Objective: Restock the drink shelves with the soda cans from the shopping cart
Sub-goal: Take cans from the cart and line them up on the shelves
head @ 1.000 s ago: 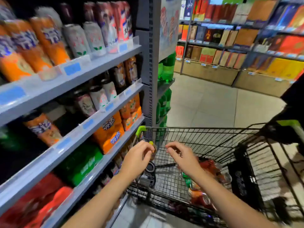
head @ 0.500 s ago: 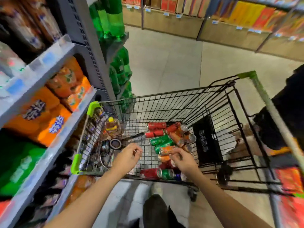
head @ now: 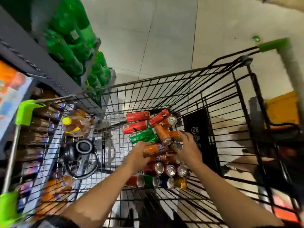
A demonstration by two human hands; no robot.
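A pile of soda cans lies in the black wire shopping cart: red cans, a green can, orange cans and more cans standing near the cart's close side. My left hand is curled around the left end of an orange can in the middle of the pile. My right hand rests on the cans to the right, fingers spread over an orange can and a silver can top; its grip is unclear.
The grey drink shelves stand tight against the cart's left side, with green bottles beyond. In the cart lie a yellow-capped bottle, a black round device with cable and a black panel. Tiled floor lies ahead.
My view has tipped down from the shelves into the cart. Both hands have moved forward and down onto the can pile, and the left now closes on an orange can.
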